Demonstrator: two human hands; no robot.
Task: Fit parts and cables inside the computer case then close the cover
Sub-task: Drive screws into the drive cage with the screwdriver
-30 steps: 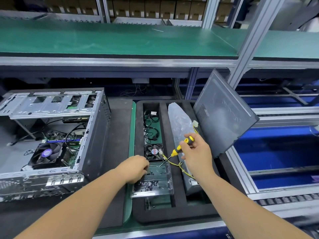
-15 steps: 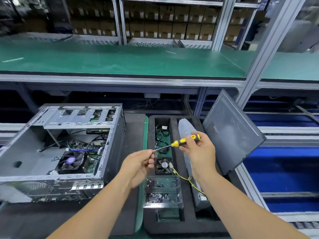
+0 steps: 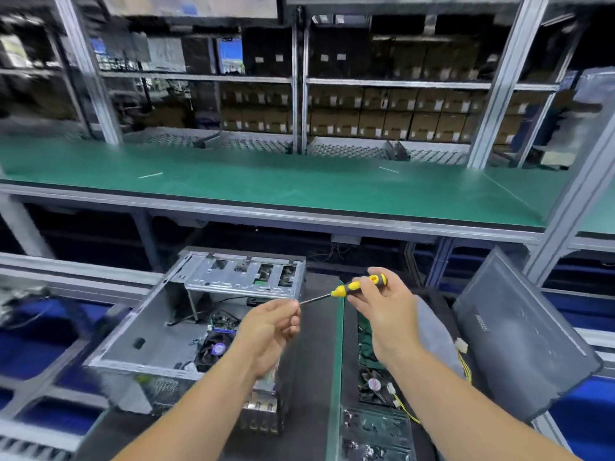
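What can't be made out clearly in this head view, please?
- Screwdriver tip: covered by the left hand fingertips; any screw there is too small to tell.
- Clear parts box: cut off by the bottom edge.
- Computer case front: hidden behind the left forearm.
- Back shelves: motion-blurred.

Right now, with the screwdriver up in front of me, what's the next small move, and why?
Probably carry the screwdriver down to the open computer case. The right hand grips its yellow handle, the left hand pinches at the shaft's tip, apparently seating a screw there, though none is visible. The cover leans aside, still off.
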